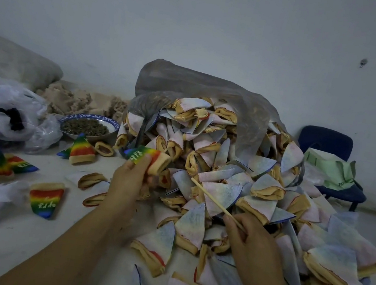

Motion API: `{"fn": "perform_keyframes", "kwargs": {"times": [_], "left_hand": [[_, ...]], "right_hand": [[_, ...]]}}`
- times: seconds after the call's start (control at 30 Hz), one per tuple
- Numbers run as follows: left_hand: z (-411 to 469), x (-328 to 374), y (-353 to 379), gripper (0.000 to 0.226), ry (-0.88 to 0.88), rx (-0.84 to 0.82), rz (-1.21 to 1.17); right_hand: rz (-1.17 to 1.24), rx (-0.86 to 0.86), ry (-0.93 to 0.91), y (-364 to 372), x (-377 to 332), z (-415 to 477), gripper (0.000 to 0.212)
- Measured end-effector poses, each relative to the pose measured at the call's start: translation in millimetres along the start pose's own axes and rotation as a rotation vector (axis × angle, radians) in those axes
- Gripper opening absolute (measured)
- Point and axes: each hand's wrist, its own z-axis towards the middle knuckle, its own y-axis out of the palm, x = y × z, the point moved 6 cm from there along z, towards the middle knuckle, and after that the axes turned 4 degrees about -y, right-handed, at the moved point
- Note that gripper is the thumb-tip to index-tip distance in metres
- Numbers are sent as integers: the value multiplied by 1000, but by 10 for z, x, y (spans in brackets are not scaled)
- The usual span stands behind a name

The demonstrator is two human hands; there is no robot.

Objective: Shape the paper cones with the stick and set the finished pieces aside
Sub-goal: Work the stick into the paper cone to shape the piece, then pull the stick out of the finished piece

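My left hand (131, 177) grips a rainbow-coloured cone (149, 157) with a tan rim, held up above the table, tip pointing left. My right hand (245, 235) pinches a thin wooden stick (212, 199) whose free end points up and left, clear of the cone. A large heap of pale, inside-out cones (227, 168) spills from a grey plastic bag (191, 86) in front of me. Several rainbow cones lie on the left: one (46, 198) near my forearm, one (13, 164) further left, one (81, 149) by the bowl.
A blue-rimmed bowl (88, 126) of dark bits stands behind the rainbow cones. Clear plastic bags (2, 110) crowd the far left. A blue chair (328, 150) with a green bag (330, 172) stands at the right by the wall.
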Motion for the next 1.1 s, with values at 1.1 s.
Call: {"fn": "perform_keyframes", "kwargs": {"times": [1.1], "left_hand": [[168,-77,-412,39,61,191,1550]], "right_hand": [[17,-107,3,49,-44,-32,17]]}}
